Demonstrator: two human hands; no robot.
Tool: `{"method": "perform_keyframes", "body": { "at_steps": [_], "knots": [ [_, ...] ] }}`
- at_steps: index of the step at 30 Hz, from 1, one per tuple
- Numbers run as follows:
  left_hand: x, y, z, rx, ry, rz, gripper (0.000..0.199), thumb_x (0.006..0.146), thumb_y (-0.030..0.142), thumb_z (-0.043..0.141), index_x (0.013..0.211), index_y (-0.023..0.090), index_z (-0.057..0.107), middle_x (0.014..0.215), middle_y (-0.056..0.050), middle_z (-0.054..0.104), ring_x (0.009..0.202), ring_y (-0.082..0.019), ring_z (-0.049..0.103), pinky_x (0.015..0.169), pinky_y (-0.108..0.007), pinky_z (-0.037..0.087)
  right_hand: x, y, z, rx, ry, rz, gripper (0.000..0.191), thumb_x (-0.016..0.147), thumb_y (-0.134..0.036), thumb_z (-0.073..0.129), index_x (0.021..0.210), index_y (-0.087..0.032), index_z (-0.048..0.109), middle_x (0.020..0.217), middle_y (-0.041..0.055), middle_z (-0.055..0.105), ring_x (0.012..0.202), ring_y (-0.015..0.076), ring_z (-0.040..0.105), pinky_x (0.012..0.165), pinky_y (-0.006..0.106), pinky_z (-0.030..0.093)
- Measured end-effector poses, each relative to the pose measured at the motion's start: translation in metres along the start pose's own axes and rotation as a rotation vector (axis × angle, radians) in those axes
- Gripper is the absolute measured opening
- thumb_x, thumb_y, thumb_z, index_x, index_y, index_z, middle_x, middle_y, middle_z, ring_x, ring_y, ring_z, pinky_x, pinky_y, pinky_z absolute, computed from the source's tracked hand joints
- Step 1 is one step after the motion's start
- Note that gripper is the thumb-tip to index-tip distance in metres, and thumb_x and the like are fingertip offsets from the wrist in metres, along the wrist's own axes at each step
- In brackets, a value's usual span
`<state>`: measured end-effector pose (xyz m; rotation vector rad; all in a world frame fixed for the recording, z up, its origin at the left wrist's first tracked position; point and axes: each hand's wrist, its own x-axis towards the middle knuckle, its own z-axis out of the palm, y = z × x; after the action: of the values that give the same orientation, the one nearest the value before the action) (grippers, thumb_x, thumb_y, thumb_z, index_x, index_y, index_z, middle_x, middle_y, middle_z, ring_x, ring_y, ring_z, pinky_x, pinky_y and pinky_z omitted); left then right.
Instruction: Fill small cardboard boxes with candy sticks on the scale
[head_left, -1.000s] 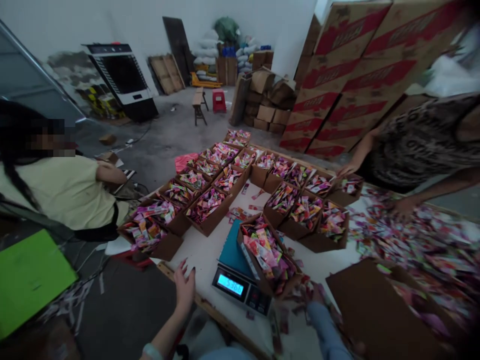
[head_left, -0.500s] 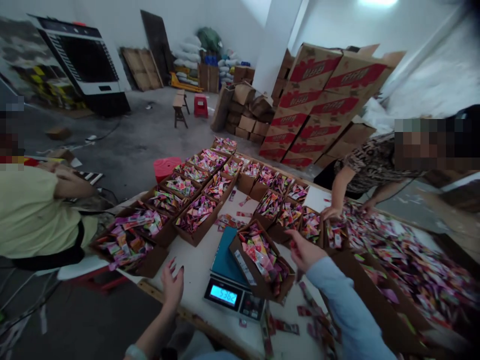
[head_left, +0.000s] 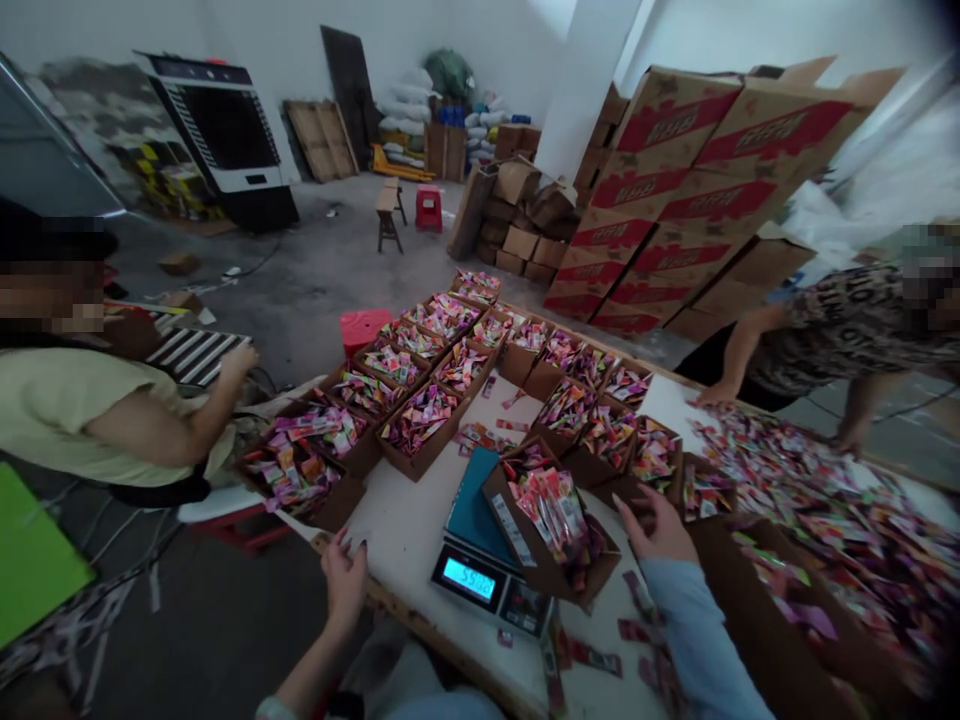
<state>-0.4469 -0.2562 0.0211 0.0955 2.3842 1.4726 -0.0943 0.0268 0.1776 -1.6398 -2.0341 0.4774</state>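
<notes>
I've got a box [head_left: 514, 528] full of packets [head_left: 551, 515] sitting askew on a scale [head_left: 466, 505], between my two hands, nearer the right one. Right hand [head_left: 651, 525] just beside the box, thumb and fingers apart, half curled; can't tell if it touches cardboard. Left hand [head_left: 345, 575] left of the scale, by the near edge of the surface [head_left: 401, 520], fingers loosely spread. Display [head_left: 470, 580] lit, digits blurry to me. Beyond both hands, filled boxes [head_left: 433, 455] in rows. Farther right of the right hand, a heap of loose packets [head_left: 817, 490], a co-worker's hand [head_left: 720, 393] at its far edge.
</notes>
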Motion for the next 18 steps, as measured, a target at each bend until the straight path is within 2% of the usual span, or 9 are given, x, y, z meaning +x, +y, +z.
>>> {"method": "perform_keyframes", "body": {
  "at_steps": [3,6,9,12,16,18],
  "knots": [
    [-0.009,-0.004,0.013,-0.024,-0.015,0.003,0.049,0.071,0.032,0.053,0.117,0.016,0.049,0.118,-0.012,0.047,0.106,-0.024,0.055,0.098,-0.045,0.043,-0.024,0.031,0.015,0.104,-0.035,0.104,0.072,0.063,-0.064,0.052,0.112,-0.011,0.056,0.1,0.0147,0.061,0.071,0.0199,0.062,0.071,0.037,0.052],
    [-0.021,0.002,0.031,-0.056,-0.037,0.019,0.047,0.073,0.032,0.053,0.117,0.017,0.049,0.12,-0.012,0.046,0.11,-0.025,0.053,0.096,-0.046,0.044,-0.041,0.043,0.027,0.219,-0.053,0.16,0.068,0.06,-0.063,0.055,0.108,-0.015,0.058,0.099,0.013,0.061,0.074,0.0209,0.062,0.072,0.038,0.053],
    [-0.033,0.01,0.049,-0.089,-0.058,0.022,0.045,0.073,0.031,0.053,0.116,0.017,0.049,0.121,-0.013,0.046,0.11,-0.026,0.053,0.093,-0.045,0.046,-0.05,0.043,0.039,0.301,-0.06,0.171,0.067,0.061,-0.062,0.057,0.11,-0.016,0.056,0.105,0.0132,0.06,0.087,0.0236,0.061,0.076,0.038,0.053],
    [-0.043,0.017,0.066,-0.09,-0.047,0.039,0.045,0.073,0.03,0.053,0.116,0.016,0.049,0.122,-0.014,0.045,0.109,-0.026,0.054,0.092,-0.044,0.046,-0.055,0.036,0.056,0.343,-0.071,0.226,0.076,0.06,-0.064,0.057,0.119,-0.015,0.05,0.113,0.0152,0.059,0.102,0.0267,0.058,0.085,0.04,0.049],
    [-0.051,0.026,0.084,-0.089,-0.029,0.028,0.044,0.075,0.028,0.052,0.117,0.016,0.048,0.123,-0.015,0.045,0.107,-0.023,0.056,0.095,-0.042,0.045,-0.057,0.027,0.075,0.379,-0.087,0.274,0.086,0.059,-0.068,0.053,0.125,-0.013,0.045,0.116,0.0164,0.059,0.105,0.0274,0.058,0.093,0.04,0.044],
    [-0.053,0.03,0.09,-0.093,-0.03,0.015,0.045,0.075,0.028,0.052,0.118,0.016,0.047,0.125,-0.016,0.043,0.108,-0.023,0.055,0.096,-0.041,0.044,-0.058,0.028,0.074,0.407,-0.036,0.295,0.084,0.061,-0.068,0.052,0.124,-0.014,0.045,0.114,0.016,0.061,0.103,0.0268,0.059,0.089,0.039,0.047]
  ]
}}
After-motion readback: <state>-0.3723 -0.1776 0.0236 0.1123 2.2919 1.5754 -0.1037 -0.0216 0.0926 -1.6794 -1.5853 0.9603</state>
